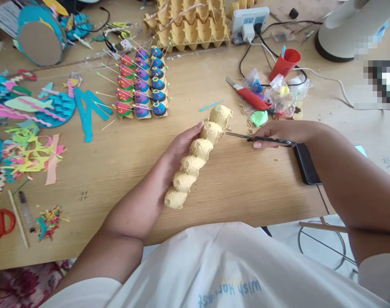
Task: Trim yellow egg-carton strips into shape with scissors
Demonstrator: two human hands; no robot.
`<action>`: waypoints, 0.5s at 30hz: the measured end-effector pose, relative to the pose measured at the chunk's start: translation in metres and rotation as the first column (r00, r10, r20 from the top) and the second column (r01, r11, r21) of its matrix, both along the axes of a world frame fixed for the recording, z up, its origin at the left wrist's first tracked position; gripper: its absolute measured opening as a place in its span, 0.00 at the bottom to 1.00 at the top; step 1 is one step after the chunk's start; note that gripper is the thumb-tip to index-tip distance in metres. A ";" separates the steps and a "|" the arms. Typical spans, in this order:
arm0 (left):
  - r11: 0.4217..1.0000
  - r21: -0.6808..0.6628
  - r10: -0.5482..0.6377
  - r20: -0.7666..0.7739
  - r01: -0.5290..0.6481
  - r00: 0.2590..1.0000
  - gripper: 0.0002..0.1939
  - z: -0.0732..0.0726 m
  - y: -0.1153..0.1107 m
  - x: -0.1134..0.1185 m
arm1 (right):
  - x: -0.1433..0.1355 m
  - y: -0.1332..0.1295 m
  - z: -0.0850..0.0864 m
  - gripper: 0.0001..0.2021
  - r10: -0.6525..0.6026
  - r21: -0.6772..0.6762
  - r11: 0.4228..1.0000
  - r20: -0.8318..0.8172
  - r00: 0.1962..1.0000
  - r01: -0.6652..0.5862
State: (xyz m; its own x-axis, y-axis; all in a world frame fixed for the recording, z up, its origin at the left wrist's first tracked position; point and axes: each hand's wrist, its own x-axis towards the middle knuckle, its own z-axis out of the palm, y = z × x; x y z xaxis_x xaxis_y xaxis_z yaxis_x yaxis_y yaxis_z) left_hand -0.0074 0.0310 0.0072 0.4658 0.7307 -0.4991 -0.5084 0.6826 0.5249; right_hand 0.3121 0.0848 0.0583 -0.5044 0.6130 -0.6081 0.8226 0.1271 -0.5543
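My left hand (186,143) grips a cut strip of yellow egg carton (192,164) from behind, its row of rounded cups facing up and slanting from lower left to upper right. The thumb shows beside the upper cups; the other fingers are hidden under the strip. In my right hand (276,130) is a pair of dark-handled scissors (259,137). Their narrow blades point left, and the tip is just short of the strip's right edge near its upper end. Small yellow scraps lie on the table around the blades.
Painted egg-carton strips (141,83) with thin sticks stand at back left. Yellow egg trays (191,25) and a power strip (250,23) are behind. A red cup (285,64), red-handled knife (252,98) and black phone (307,164) lie right. Paper scraps (37,149) cover the left.
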 end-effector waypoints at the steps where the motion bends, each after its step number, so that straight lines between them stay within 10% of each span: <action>1: 1.000 -0.001 -0.006 0.000 0.006 1.000 0.15 0.000 0.000 0.000 | 0.001 0.002 0.000 0.35 0.025 -0.036 0.999 0.014 1.000 -0.024; 15: 0.999 -0.045 0.011 -0.060 -0.013 0.998 0.14 -0.002 0.001 0.002 | -0.013 0.008 0.009 0.46 0.031 -0.072 0.997 0.134 0.991 -0.022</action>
